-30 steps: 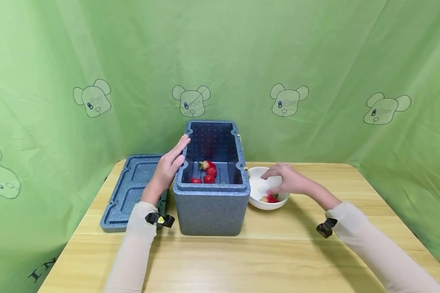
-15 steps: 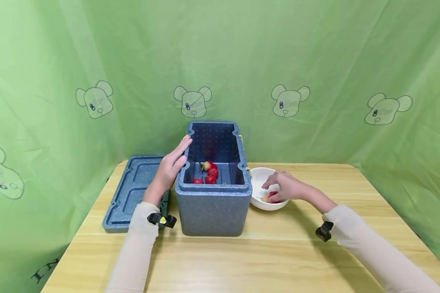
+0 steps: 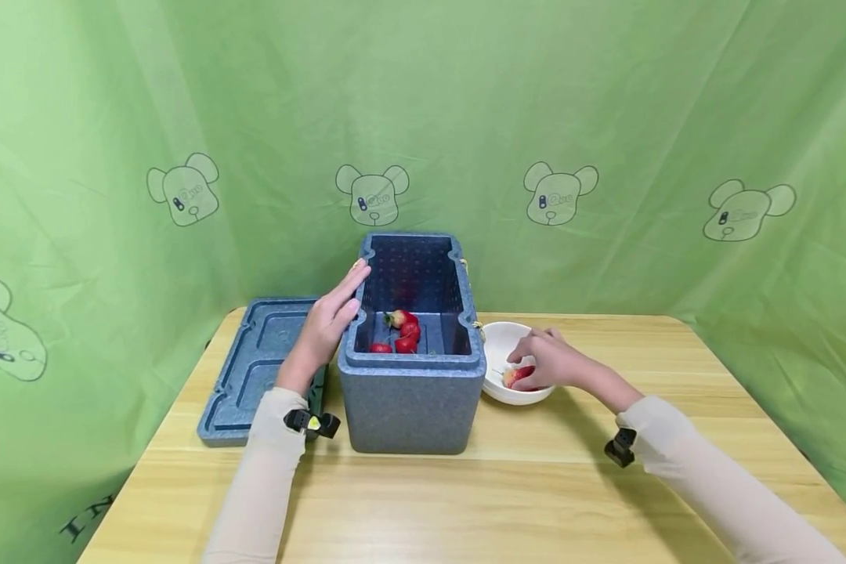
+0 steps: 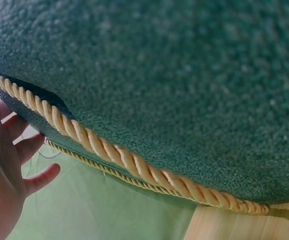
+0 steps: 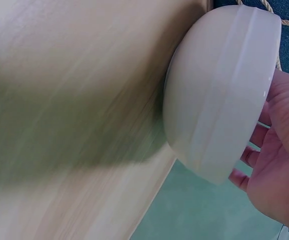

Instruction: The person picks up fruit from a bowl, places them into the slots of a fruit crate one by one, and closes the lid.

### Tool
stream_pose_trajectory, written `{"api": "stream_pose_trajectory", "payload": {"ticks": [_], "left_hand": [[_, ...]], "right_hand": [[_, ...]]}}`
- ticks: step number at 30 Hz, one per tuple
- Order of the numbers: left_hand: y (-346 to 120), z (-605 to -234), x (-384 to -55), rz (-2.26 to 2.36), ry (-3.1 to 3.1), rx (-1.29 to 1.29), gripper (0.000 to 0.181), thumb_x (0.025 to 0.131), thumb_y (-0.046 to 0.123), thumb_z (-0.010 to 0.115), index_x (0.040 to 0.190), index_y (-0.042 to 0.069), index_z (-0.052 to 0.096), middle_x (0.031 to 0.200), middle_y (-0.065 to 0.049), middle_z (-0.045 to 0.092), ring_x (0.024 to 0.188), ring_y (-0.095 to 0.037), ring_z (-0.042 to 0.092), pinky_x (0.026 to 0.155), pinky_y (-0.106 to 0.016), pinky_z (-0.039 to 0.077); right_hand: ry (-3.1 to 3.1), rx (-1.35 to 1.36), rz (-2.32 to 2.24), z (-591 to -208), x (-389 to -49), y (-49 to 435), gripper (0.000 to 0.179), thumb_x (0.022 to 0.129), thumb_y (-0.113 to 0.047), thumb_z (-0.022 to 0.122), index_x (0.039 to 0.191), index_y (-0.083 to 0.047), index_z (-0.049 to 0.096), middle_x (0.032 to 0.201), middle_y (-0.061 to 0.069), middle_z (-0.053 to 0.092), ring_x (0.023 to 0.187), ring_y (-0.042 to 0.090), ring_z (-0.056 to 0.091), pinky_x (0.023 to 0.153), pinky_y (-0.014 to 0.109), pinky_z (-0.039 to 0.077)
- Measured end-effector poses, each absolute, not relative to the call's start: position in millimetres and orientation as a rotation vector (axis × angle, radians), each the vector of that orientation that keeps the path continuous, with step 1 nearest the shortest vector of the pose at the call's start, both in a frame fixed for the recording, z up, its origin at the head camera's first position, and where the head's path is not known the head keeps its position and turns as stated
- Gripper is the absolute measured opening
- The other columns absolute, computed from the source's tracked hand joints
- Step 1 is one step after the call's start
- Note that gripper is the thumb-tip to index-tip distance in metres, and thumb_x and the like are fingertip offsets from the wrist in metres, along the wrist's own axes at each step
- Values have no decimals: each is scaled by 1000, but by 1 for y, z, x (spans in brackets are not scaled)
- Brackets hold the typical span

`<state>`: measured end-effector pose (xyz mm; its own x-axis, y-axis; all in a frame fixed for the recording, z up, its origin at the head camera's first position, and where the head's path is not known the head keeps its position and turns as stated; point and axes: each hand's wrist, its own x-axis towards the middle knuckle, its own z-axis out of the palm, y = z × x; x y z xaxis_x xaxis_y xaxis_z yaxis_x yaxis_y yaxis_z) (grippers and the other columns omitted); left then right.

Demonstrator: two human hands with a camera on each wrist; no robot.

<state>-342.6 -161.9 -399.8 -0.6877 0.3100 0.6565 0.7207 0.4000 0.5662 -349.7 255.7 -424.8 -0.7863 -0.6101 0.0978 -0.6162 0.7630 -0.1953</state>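
Note:
My left hand [image 3: 327, 321] rests with straight fingers on the left rim of an open blue-grey foam box [image 3: 412, 407]. In the left wrist view, that hand [image 4: 4, 170] lies against the box's side, near a twisted yellow rope handle [image 4: 104, 146]. Several red strawberries [image 3: 407, 329] lie on the box floor. To the box's right stands a white bowl [image 3: 497, 345]. My right hand [image 3: 553, 360] reaches into it and pinches a red strawberry [image 3: 513, 377] with a pale end. In the right wrist view the bowl wall [image 5: 219, 95] hides the right fingertips and the fruit.
A blue-grey box lid [image 3: 254, 368] lies flat left of the box, under the left forearm. Everything stands on a light wooden table [image 3: 423, 509]. Green cloth [image 3: 451, 102] with bear-head prints hangs close behind the table and along both sides.
My right hand has lowered into the bowl and its fingers have come together on the strawberry, which has turned slightly. My left hand has stayed on the box rim.

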Motion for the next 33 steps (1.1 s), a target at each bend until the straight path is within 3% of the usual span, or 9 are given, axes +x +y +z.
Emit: {"api": "stream_pose_trajectory", "payload": {"ticks": [12, 26, 33], "left_hand": [[-162, -398, -342, -1224, -2209, -885, 55, 106, 32, 37, 158, 14, 40, 167, -6, 31, 156, -24, 28, 128, -41, 23], [-162, -399, -342, -1219, -2189, -891, 55, 106, 33, 38, 157, 11, 42, 166, -10, 33, 155, -27, 29, 128, -37, 23], [-162, -401, -343, -1229, -2195, -883, 56, 104, 28, 38, 157, 11, 41, 166, -9, 33, 155, -29, 29, 128, -46, 24]], "right_hand": [[-2883, 1038, 356, -434, -351, 249, 31, 73, -21, 90, 99, -7, 81, 88, -1, 76, 90, 19, 53, 87, 49, 36], [-2937, 1010, 348, -433, -351, 257, 40, 72, -24, 91, 106, -7, 80, 100, 3, 78, 97, 23, 58, 92, 55, 36], [-2951, 1007, 369, -431, -349, 255, 37, 74, -20, 90, 106, -5, 80, 97, 3, 78, 95, 22, 59, 92, 54, 36]]}}
